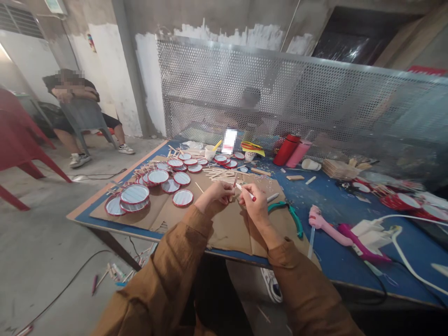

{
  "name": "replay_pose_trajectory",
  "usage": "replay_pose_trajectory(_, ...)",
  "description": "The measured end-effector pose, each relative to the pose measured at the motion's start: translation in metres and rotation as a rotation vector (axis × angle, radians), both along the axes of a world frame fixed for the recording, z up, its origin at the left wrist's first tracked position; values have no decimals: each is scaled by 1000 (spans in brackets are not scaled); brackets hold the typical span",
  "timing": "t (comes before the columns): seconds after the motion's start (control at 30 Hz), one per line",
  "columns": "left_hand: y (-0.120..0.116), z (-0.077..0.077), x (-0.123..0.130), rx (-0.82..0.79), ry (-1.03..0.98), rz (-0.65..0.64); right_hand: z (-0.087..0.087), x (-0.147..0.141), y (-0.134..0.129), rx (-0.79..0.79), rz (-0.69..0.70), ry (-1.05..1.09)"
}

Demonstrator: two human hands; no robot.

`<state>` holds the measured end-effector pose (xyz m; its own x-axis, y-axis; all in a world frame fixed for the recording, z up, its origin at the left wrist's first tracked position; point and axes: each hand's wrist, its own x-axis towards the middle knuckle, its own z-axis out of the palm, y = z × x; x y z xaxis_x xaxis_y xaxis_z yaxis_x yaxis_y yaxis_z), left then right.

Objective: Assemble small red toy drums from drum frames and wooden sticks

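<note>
My left hand pinches a small wooden stick upright over the cardboard. My right hand is closed around a red and white marker, whose tip points left at the stick. Behind my hands lies a loose pile of wooden sticks. To the left are several round pieces with red rims, among them one lying alone and a stacked one. A grey pen and teal pliers-like handles lie just right of my right hand.
A pink glue gun and a magenta power strip with cables occupy the right. Red and pink bottles stand before a perforated metal screen. A person sits at far left.
</note>
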<state>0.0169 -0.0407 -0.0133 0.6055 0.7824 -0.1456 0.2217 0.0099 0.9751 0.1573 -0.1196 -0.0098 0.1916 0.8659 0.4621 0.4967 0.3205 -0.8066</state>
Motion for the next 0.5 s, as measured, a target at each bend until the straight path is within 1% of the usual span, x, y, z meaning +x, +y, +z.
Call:
replay_pose_trajectory(0.13,-1,1,0,5,-7,1,-2,1,1,-24,36,-20)
replay_pose_trajectory(0.3,-1,1,0,18,0,-9,-1,1,0,4,12,0)
replay_pose_trajectory(0.4,-2,2,-1,32,2,-10,-1,0,0,-13,33,-28)
replay_pose_trajectory(0.5,-2,2,-1,29,8,-16,-1,0,0,-18,19,-12)
